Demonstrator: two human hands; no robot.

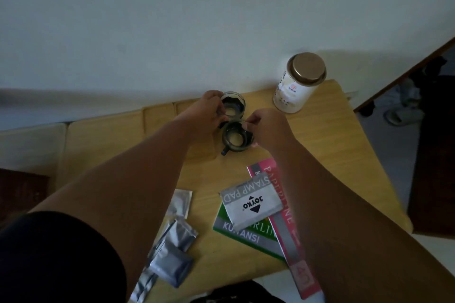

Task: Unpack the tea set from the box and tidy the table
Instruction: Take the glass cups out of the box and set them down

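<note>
Two glass cups (pixel 236 138) sitting side by side just left of the tin (pixel 298 83) | left hand (pixel 206 113) gripping far cup | right hand (pixel 267 128) pinching near cup's rim | advice: be keeping both upright, setting down gently apart.

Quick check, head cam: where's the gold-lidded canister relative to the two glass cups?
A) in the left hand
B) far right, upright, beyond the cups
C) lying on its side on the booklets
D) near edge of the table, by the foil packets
B: the canister stands upright at the table's far right, past the two glass cups that the hands are touching.
</note>
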